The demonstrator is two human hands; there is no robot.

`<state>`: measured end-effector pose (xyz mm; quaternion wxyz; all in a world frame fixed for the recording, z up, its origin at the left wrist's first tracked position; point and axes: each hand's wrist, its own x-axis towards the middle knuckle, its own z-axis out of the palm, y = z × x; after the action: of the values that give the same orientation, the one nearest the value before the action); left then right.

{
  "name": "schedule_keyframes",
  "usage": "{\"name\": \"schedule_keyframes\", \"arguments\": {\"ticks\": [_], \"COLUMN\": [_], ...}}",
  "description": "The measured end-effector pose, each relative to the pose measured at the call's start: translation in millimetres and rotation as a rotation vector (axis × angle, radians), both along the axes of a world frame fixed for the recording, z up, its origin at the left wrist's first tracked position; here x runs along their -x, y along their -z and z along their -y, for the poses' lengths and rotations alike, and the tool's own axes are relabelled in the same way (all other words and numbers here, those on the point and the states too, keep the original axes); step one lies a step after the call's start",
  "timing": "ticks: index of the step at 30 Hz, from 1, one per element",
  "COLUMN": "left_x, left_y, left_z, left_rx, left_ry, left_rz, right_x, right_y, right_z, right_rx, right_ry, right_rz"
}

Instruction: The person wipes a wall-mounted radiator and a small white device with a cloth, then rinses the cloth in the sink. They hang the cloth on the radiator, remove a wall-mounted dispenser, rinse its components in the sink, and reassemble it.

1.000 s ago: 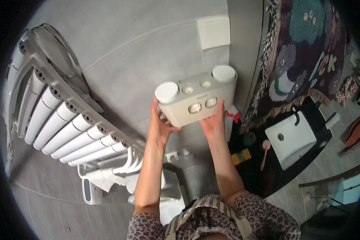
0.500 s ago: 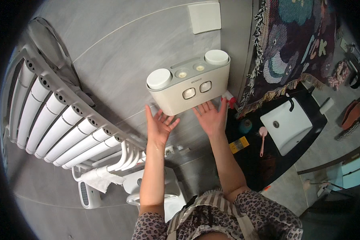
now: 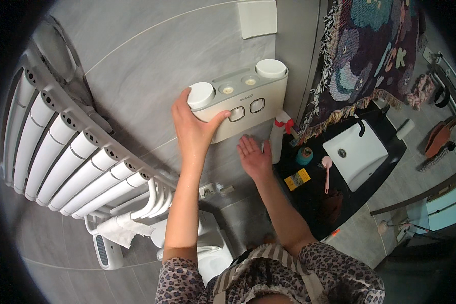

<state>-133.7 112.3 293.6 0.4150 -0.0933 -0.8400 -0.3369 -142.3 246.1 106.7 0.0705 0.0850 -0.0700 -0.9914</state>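
A cream toothbrush holder point(image 3: 248, 115) is against the grey wall, with a white cup point(image 3: 201, 95) at its left end and another white cup point(image 3: 270, 69) at its right end. Two round recesses are in its top and two framed windows in its front. My left hand point(image 3: 195, 124) grips the left end, thumb across the front by the left window, fingers around the side beside the cup. Below the holder, apart from it, my right hand point(image 3: 256, 158) is open with the palm turned up. A small greyish spot by its thumb is too small to make out.
To the left runs a white towel radiator point(image 3: 81, 147) with a white cloth point(image 3: 121, 228). A toilet point(image 3: 207, 248) is below. At right are a black counter point(image 3: 309, 202), white basin point(image 3: 357, 154), pink brush point(image 3: 327, 175), yellow box point(image 3: 297, 179), red-trimmed spray bottle point(image 3: 278, 137) and patterned hanging point(image 3: 365, 61).
My left hand has risen from below the holder and taken hold of its left end. The right hand has dropped slightly lower and left, away from the underside.
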Motion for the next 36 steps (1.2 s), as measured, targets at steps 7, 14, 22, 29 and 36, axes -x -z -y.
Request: {"name": "schedule_keyframes", "arguments": {"ticks": [7,14,22,29,36], "left_x": [5.1,11.5,6.2,8.2,10.7], "left_y": [0.8,6.4,7.1,9.7,7.4], "left_z": [3.8,-1.0,-1.2,-5.1,-2.1], "left_rx": [-0.101,-0.156,-0.159,-0.221,-0.215], "left_ry": [0.031,0.071,0.069,0.114,0.110], "left_rz": [-0.014,-0.026,-0.001,-0.031,-0.020], "right_x": [16.1,19.7,17.8,21.7,4.9], "right_y": [-72.8,-100.5,-29.3,-0.9,-96.7], "right_z": [-7.9,-14.7,-1.4,6.4,16.2], "right_rx": [-0.061,-0.024,0.071,-0.066,-0.100], "right_ry": [0.024,0.068,-0.104,-0.080,-0.003], "right_rz": [-0.057,-0.217,-0.025,0.330,-0.250]}}
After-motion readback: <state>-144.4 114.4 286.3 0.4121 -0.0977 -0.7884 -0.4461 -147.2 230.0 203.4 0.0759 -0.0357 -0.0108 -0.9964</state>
